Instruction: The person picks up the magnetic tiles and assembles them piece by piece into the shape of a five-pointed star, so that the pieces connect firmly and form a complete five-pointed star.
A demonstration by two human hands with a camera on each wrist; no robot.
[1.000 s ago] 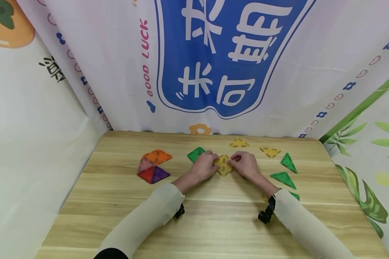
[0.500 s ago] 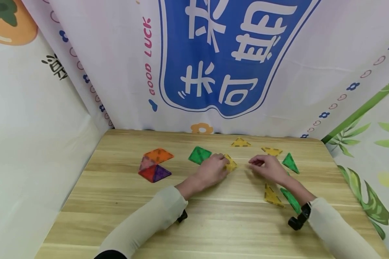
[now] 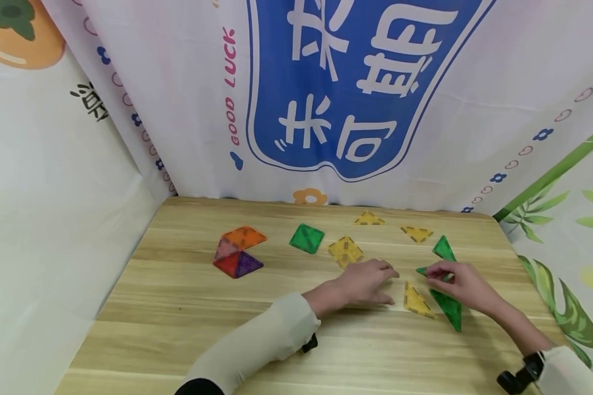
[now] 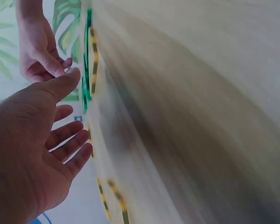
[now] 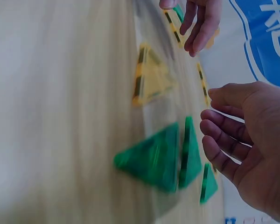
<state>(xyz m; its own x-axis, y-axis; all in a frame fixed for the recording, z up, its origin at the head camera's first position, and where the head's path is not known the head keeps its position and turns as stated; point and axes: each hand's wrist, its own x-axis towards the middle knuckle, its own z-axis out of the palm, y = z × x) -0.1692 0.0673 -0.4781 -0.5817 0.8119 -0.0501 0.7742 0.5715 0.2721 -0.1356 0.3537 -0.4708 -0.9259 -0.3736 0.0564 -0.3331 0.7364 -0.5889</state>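
Note:
My left hand (image 3: 368, 282) hovers over the middle of the table, fingers spread and nothing held, just in front of a yellow square of two triangular magnetic tiles (image 3: 345, 250). In the left wrist view its palm and loose fingers (image 4: 67, 147) show. To the right, my right hand (image 3: 462, 285) is over the green triangular tiles (image 3: 447, 311), its fingers loosely bent. The right wrist view shows this hand (image 5: 256, 135) holding nothing, beside three green triangles (image 5: 154, 158) on the table. A yellow triangular tile (image 3: 416, 302) lies between the hands.
A green square of tiles (image 3: 307, 238) lies left of the yellow one. Farther left is a joined group of orange (image 3: 245, 237), pink, red and purple tiles (image 3: 249, 264). Two yellow triangles (image 3: 369, 218) lie toward the back edge, where a printed cloth (image 3: 202, 137) hangs.
My right hand has left the yellow square and moved right to the green triangles. The left hand has let go of the yellow square and come forward and right.

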